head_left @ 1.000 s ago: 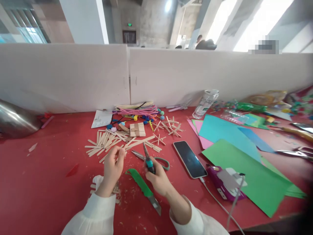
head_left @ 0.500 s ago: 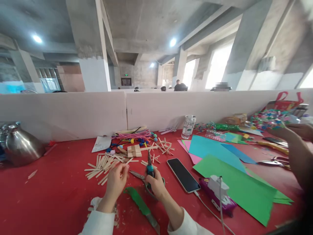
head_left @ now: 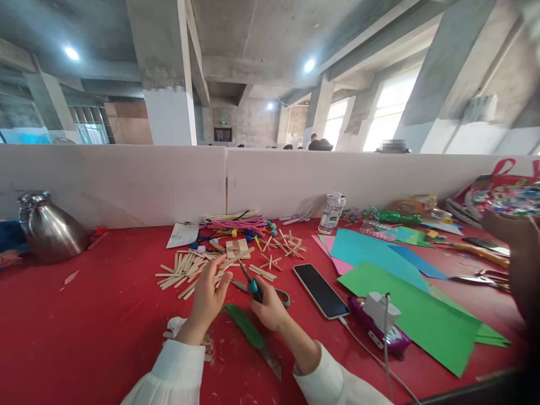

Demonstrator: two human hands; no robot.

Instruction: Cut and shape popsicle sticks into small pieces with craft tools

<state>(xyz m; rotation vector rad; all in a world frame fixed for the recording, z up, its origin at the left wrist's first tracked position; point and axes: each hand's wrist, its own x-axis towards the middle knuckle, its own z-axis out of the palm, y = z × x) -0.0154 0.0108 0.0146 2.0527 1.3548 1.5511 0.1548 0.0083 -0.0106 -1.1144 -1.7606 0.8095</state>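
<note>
My right hand is closed round a slim tool with a teal-and-black handle and a narrow pointed tip; its exact kind is unclear. The tip points forward and left, toward my left hand. That hand is raised beside the tool, thumb and fingers apart, with nothing visible in it. Scissors lie partly hidden beneath my right hand. Between my forearms rests a green-handled knife, its blade toward me. Just beyond my left hand are loose wooden craft sticks and a small stack of sticks.
To the right are a phone on a cable, a purple power strip and coloured paper. A clear bottle and pipe cleaners stand near the white partition. A steel jug is left. Another person's arm reaches in at right.
My left hand has opened from a pinch, its fingers spreading forward. The tool in my right hand has tilted leftward. The camera view has shifted slightly.
</note>
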